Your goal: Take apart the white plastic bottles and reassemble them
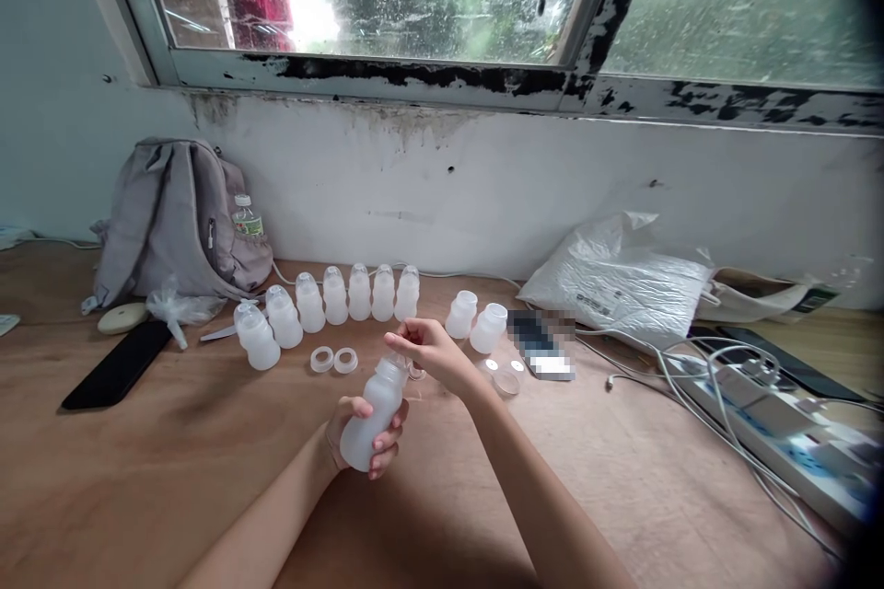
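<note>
My left hand [366, 437] grips a translucent white plastic bottle [377, 409], tilted with its neck toward the upper right. My right hand [429, 352] is at the bottle's neck, fingers closed around its top part; what they pinch is hidden. Behind them a curved row of several capped white bottles [324, 299] stands on the wooden table [172, 469]. Two uncapped bottles [476, 320] stand to the right of the row. Two white rings [333, 359] lie flat in front of the row, and clear round caps [505, 375] lie right of my right hand.
A grey backpack [172, 221] with a water bottle in its pocket leans on the wall at back left. A black phone [117, 366] lies left. A white plastic bag [622, 281], cables and a power strip [780, 428] fill the right side.
</note>
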Demonstrator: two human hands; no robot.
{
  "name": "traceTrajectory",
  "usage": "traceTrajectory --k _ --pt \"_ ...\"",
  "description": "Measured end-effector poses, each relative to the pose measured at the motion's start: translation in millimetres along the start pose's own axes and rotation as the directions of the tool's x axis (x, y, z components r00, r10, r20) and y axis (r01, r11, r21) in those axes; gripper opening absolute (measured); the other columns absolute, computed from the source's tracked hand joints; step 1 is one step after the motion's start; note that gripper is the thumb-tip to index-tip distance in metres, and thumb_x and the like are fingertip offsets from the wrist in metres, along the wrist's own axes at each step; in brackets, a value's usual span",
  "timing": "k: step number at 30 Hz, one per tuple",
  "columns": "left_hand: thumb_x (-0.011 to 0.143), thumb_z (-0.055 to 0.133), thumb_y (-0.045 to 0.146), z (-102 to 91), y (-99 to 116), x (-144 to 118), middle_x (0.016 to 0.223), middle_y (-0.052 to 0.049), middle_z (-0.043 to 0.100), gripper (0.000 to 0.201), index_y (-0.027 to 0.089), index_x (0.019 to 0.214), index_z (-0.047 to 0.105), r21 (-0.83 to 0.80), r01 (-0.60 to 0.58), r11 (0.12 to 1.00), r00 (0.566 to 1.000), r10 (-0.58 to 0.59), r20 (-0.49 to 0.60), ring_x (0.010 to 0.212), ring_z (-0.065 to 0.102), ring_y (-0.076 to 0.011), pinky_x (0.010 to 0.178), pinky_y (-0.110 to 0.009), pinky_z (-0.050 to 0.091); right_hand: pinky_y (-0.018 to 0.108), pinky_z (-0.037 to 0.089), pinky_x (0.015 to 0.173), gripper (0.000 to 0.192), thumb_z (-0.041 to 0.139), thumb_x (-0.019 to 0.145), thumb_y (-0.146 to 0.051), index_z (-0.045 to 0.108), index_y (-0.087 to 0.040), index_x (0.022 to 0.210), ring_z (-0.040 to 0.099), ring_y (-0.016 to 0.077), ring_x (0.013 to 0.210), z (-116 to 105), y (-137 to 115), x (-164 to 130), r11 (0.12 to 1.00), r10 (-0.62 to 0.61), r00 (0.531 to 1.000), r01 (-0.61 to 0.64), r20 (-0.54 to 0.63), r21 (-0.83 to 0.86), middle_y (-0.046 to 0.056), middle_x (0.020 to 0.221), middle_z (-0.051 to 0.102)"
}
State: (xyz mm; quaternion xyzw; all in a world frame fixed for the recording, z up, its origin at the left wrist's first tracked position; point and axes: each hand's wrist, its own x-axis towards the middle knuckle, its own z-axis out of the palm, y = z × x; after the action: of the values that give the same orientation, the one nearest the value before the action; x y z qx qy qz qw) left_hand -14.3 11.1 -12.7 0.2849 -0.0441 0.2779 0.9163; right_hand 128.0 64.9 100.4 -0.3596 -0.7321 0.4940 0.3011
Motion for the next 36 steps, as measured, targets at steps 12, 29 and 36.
traceTrajectory --k 12,29,36 --pt "0.062 0.050 0.021 13.8 6 -1 0.058 -0.003 0.057 0.022 0.011 0.081 0.054 0.317 0.128 0.940 0.917 0.010 -0.400 0.046 0.056 -0.0154 0.041 -0.025 0.043 0.022 0.021 0.042 0.046 0.043 0.076 -0.055 0.045 -0.016 0.052 0.030 0.0069 0.043 -20 -1 -10 0.919 0.107 0.988 -0.055 0.113 -0.391 -0.005 0.046 0.037" --pt "0.061 0.055 0.033 5.3 5 -3 0.056 -0.002 0.056 0.032 0.010 0.083 0.052 0.058 0.183 0.981 0.981 -0.178 -0.081 0.047 0.056 -0.0158 0.040 -0.026 0.044 0.021 0.038 0.049 0.028 0.056 0.073 -0.044 0.054 -0.017 0.081 0.046 0.0090 0.055 -38 -12 -18 0.999 -0.024 0.982 0.030 0.187 -0.031 -0.001 0.066 0.051" --pt "0.060 0.057 0.031 7.2 4 -1 0.056 -0.003 0.057 0.032 0.009 0.082 0.054 0.116 0.214 0.970 0.968 -0.195 -0.156 0.046 0.058 -0.0172 0.040 -0.027 0.045 0.019 0.023 0.038 0.043 0.048 0.072 -0.058 0.043 -0.017 0.060 0.036 0.0058 0.038 -42 -8 -18 0.974 0.134 0.977 -0.099 0.166 -0.206 -0.007 0.045 0.039"
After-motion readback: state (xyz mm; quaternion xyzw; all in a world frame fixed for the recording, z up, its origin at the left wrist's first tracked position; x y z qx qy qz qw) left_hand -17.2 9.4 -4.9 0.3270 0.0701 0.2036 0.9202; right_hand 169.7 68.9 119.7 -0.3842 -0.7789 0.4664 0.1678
